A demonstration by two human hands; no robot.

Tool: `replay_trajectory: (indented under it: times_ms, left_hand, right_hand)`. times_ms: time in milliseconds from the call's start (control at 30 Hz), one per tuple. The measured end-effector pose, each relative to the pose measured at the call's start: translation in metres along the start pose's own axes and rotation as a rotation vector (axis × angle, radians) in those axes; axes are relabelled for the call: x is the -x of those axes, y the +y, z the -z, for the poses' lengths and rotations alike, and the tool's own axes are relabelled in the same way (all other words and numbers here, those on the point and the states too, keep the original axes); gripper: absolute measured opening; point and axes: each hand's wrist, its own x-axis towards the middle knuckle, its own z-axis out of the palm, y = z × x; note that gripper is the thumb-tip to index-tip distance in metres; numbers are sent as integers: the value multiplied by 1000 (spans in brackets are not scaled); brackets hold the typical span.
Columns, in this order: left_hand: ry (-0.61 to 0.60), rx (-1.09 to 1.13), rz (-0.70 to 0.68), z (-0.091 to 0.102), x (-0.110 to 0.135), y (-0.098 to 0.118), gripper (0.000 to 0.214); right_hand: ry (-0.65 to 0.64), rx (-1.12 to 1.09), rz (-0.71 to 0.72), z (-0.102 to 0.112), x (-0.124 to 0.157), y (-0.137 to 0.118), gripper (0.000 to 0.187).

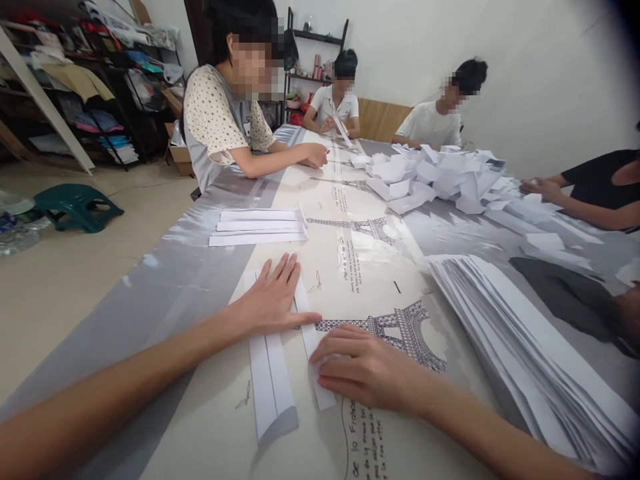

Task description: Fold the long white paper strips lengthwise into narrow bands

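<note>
My left hand (273,297) lies flat with its fingers spread, over the upper part of a folded white paper sheet (273,380) and the far end of a narrow paper strip (304,313). The folded sheet has lengthwise creases, and its near end curls up from the table. My right hand (363,367) is closed on the near part of the narrow strip, its fingers bent and pressed together. Beyond my left hand lies a small group of folded white papers (260,225). To the right of my right hand is a thick stack of long white sheets (525,353).
A printed tablecloth (200,413) with tower drawings covers the table. A large loose heap of white papers (440,173) lies at the far right. Several people sit or stand around the table, one person (225,127) at the left. A green stool (77,205) stands on the floor.
</note>
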Motion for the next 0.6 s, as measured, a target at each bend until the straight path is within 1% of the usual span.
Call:
replay_trajectory:
  times_ms: [100,200,300,367,433,500,600]
  left_hand:
    - [-2,-3,-6,2,0,2,114]
    - [22,-12,-9,2,-1,4,112]
    - [54,-19,-15,1,-2,1,109]
    - [82,-14,-42,1,-2,-4,105]
    - [113,0,-86,3,-4,-13,93]
    - [143,25,-118,7,-7,-21,76]
    - [186,37,-119,9,-11,-27,60]
  right_hand:
    - [55,156,-22,-5,0,2,19]
    - [66,293,-51,-8,4,-2,12]
    - [59,351,-87,-10,8,-6,15]
    - [50,367,-116,-11,10,-7,18]
    - [49,390,-122,-13,11,-7,19]
    - [64,420,-111,-15,12,-7,19]
    - [72,470,-86,-17,14,-9,21]
